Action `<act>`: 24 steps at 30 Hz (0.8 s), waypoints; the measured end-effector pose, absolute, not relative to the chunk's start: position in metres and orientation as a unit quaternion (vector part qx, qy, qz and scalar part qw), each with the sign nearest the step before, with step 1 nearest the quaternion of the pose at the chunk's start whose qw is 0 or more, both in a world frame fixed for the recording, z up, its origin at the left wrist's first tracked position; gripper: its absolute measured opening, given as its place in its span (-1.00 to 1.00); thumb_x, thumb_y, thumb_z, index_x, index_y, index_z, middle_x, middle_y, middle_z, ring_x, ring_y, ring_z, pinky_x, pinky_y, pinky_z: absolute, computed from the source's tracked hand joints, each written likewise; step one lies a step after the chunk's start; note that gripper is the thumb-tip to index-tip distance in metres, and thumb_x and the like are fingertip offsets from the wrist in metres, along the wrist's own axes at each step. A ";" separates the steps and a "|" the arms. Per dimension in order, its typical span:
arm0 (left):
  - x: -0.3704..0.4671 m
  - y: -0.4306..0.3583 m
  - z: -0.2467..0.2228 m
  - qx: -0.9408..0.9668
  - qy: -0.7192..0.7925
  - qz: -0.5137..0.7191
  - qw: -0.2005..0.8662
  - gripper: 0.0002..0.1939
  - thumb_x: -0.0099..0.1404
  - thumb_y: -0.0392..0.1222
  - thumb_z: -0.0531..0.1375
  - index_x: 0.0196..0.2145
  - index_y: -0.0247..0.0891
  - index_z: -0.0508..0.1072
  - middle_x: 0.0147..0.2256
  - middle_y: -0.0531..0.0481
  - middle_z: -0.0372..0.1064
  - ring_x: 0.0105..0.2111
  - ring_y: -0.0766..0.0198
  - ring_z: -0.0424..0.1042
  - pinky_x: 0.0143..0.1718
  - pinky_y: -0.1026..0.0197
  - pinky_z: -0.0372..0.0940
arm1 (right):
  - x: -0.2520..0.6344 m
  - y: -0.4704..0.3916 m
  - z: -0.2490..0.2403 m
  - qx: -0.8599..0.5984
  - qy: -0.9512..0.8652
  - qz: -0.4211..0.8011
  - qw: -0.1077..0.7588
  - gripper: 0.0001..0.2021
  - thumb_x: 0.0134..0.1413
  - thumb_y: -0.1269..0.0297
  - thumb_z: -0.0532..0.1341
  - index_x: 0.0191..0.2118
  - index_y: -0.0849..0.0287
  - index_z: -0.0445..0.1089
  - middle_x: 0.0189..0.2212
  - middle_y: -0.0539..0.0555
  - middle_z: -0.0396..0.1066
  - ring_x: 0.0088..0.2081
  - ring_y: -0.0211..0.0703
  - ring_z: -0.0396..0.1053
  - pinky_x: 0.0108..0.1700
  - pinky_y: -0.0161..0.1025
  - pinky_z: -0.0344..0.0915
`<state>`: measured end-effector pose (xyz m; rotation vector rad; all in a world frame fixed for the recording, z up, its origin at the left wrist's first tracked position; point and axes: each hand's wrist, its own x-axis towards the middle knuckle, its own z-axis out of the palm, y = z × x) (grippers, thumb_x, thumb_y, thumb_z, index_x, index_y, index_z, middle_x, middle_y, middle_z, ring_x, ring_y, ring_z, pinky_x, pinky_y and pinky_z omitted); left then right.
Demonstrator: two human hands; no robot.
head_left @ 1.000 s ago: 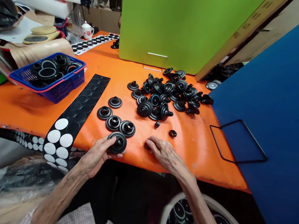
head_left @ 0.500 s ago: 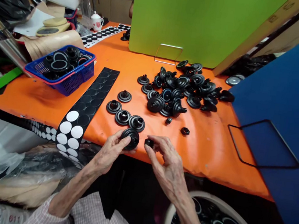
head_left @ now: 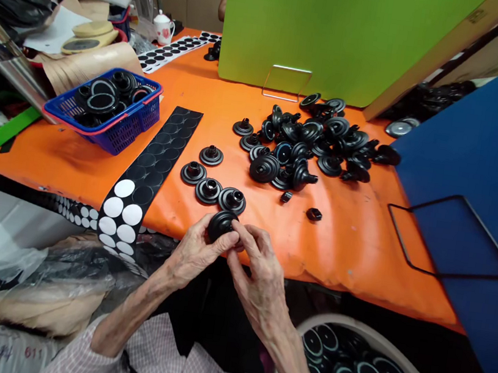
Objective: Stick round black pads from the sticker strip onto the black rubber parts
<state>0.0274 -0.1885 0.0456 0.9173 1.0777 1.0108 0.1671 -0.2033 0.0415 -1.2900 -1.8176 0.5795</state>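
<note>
A round black ribbed disc (head_left: 221,226) is gripped in my left hand (head_left: 196,250) over the front edge of the orange table. My right hand (head_left: 258,268) meets it from the right, its fingertips pinched at the disc's stem side; the small black nut there is hidden by the fingers. Just beyond my hands lie several similar discs (head_left: 208,191) with their stems up. Two loose black nuts, one nearer the pile (head_left: 285,198) and one farther right (head_left: 314,214), rest on the orange surface. A large pile of black discs (head_left: 311,140) lies farther back.
A blue basket (head_left: 119,138) of black parts stands at left, beside a strip of round stickers (head_left: 153,158). Green (head_left: 344,33) and blue (head_left: 479,163) boards rise behind and at right. A pale tub (head_left: 377,329) of discs sits below right. A lidded cup (head_left: 163,29) stands far back.
My right hand has moved left with the small black nut and now meets the disc in my left hand. The camera view has shifted slightly.
</note>
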 end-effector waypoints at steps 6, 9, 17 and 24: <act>0.026 -0.187 0.055 0.354 0.416 0.456 0.703 -0.57 0.14 -0.11 0.33 -0.07 -0.33 0.41 -0.06 -0.15 0.44 -0.07 0.14 0.43 -0.04 0.13 0.35 | 0.173 -0.201 0.044 -0.566 -0.573 0.427 0.412 -0.59 0.19 0.02 0.13 0.09 0.09 0.29 -0.07 0.16 0.41 -0.07 -0.05 0.43 -0.01 0.01 0.42; 0.024 -0.189 0.057 0.389 0.407 0.446 0.696 -0.61 0.19 -0.12 0.29 -0.06 -0.33 0.41 -0.05 -0.16 0.44 -0.05 0.13 0.44 0.01 0.14 0.33 | 0.171 -0.199 0.045 -0.529 -0.524 0.518 0.422 -0.63 0.14 -0.02 0.18 -0.03 0.08 0.33 -0.13 0.10 0.47 -0.09 -0.08 0.46 -0.03 -0.06 0.43; 0.026 -0.195 0.053 0.396 0.435 0.481 0.650 -0.60 0.18 -0.09 0.30 -0.07 -0.31 0.42 -0.09 -0.13 0.46 -0.08 0.13 0.45 -0.01 0.16 0.35 | 0.159 -0.202 0.036 -0.514 -0.497 0.521 0.466 -0.70 0.14 0.02 0.19 -0.11 0.08 0.31 -0.13 0.08 0.47 -0.09 -0.13 0.44 -0.05 -0.15 0.43; 0.019 -0.182 0.055 0.284 0.386 0.439 0.760 -0.62 0.24 -0.02 0.22 -0.06 -0.29 0.46 -0.09 -0.15 0.45 -0.19 0.17 0.46 -0.29 0.22 0.40 | 0.169 -0.195 0.040 -0.538 -0.595 0.415 0.429 -0.65 0.25 0.06 0.07 0.10 0.02 0.25 -0.03 0.12 0.38 0.02 -0.06 0.36 0.04 0.02 0.37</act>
